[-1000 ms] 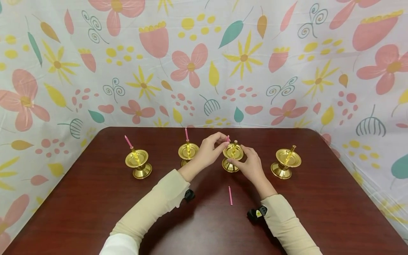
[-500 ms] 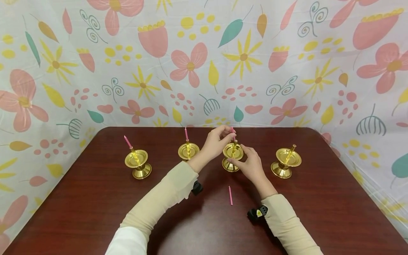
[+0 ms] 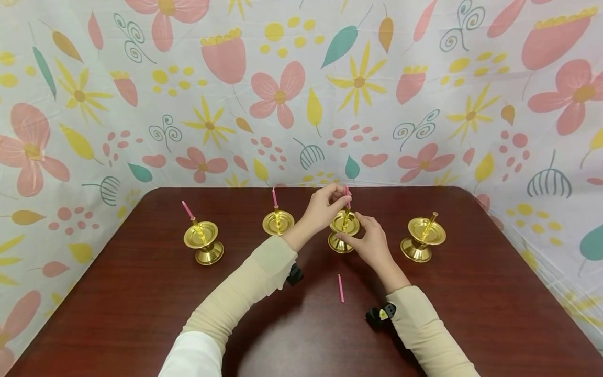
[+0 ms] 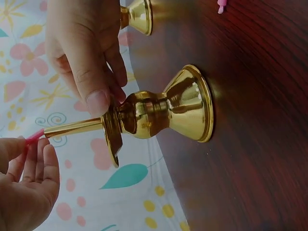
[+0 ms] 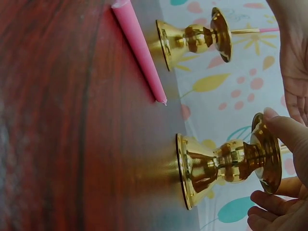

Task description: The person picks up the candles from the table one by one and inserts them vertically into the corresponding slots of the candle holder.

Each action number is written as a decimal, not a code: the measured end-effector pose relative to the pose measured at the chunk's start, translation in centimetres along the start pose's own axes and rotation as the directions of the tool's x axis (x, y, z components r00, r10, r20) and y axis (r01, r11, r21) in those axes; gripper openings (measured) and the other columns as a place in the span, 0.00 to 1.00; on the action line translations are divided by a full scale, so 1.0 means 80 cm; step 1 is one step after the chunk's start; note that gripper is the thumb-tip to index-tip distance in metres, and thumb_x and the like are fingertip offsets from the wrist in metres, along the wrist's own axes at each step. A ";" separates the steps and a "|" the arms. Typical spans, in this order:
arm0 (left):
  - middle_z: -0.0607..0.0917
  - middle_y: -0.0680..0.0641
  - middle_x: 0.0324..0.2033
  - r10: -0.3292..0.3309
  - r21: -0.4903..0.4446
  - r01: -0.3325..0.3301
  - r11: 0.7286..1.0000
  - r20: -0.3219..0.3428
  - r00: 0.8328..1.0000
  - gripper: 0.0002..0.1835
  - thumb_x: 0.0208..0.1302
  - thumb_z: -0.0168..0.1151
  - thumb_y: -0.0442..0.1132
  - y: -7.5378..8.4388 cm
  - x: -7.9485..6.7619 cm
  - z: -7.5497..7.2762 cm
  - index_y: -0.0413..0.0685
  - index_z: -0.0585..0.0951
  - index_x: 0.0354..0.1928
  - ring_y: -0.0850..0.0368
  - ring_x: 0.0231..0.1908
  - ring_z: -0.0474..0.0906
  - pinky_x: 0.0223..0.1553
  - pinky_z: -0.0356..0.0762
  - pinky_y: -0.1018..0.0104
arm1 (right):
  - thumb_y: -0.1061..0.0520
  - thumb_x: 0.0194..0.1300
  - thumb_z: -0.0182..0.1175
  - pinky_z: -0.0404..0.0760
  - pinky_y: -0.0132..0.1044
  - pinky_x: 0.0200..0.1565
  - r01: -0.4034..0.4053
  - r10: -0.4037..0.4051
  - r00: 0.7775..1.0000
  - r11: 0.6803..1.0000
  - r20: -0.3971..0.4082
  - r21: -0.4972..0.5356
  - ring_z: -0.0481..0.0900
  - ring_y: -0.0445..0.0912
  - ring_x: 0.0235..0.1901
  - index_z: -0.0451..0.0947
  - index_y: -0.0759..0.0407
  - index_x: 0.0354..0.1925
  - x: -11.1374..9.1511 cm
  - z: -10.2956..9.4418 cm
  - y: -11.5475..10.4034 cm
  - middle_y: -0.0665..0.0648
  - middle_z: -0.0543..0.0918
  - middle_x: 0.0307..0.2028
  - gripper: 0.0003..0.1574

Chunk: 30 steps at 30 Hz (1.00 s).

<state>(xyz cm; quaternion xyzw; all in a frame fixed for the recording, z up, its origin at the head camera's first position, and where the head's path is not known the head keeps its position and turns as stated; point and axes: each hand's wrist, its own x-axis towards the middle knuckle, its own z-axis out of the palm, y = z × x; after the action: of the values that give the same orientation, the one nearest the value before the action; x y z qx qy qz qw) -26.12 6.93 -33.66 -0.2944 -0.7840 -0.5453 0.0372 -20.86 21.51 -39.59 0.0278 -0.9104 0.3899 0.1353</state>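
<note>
In the head view my left hand (image 3: 324, 207) pinches a slim pink candle (image 3: 347, 195) directly over a brass candle holder (image 3: 344, 230). The left wrist view shows the candle's lower end (image 4: 34, 137) right at the mouth of the holder's upright tube (image 4: 72, 128). My right hand (image 3: 372, 242) grips the rim of the holder's dish, thumb on the near side and fingers on the far side. In the right wrist view the same holder (image 5: 231, 161) stands upright on the table. The candle's upper part is partly hidden by the left fingers.
Two brass holders to the left, one at far left (image 3: 202, 238) and one in the middle (image 3: 278, 223), bear pink candles. At right stands a candle holder (image 3: 423, 238) with a bare tube. A loose pink candle (image 3: 341, 288) lies on the dark wooden table (image 3: 471, 314).
My left hand has moved right and slightly up, bringing the pink candle from beside the tube to its top. The right hand has kept its grip on the dish.
</note>
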 end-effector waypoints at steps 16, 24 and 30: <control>0.84 0.44 0.34 0.010 0.085 -0.014 0.996 0.050 0.999 0.07 0.68 0.56 0.38 0.000 0.005 -0.005 0.42 0.77 0.42 0.57 0.33 0.78 0.30 0.71 0.78 | 0.50 0.52 0.72 0.68 0.57 0.58 -0.003 0.003 1.000 1.000 0.003 -0.005 0.68 0.65 0.59 0.63 0.74 0.64 -0.001 -0.001 -0.002 0.73 0.71 0.58 0.50; 0.84 0.45 0.34 0.071 0.167 -0.083 0.982 0.079 0.994 0.07 0.68 0.57 0.38 0.000 0.004 -0.008 0.41 0.79 0.41 0.57 0.33 0.79 0.31 0.71 0.78 | 0.50 0.52 0.72 0.70 0.58 0.57 0.015 -0.015 1.000 1.000 0.000 -0.009 0.69 0.64 0.58 0.63 0.74 0.64 0.000 -0.001 -0.001 0.73 0.71 0.58 0.50; 0.84 0.46 0.32 0.110 0.231 -0.132 0.964 0.104 0.988 0.06 0.68 0.56 0.37 0.002 0.005 -0.009 0.42 0.79 0.40 0.58 0.32 0.79 0.31 0.71 0.78 | 0.49 0.52 0.72 0.69 0.58 0.58 0.004 -0.004 1.000 1.000 0.007 -0.007 0.68 0.65 0.58 0.63 0.73 0.64 0.000 -0.002 0.000 0.73 0.71 0.58 0.50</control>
<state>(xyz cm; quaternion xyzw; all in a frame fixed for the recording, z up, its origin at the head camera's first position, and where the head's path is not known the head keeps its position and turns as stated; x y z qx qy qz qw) -26.58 6.51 -33.03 -0.3595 -0.8249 -0.4306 0.0698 -20.82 21.59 -39.48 0.0305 -0.9121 0.3865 0.1331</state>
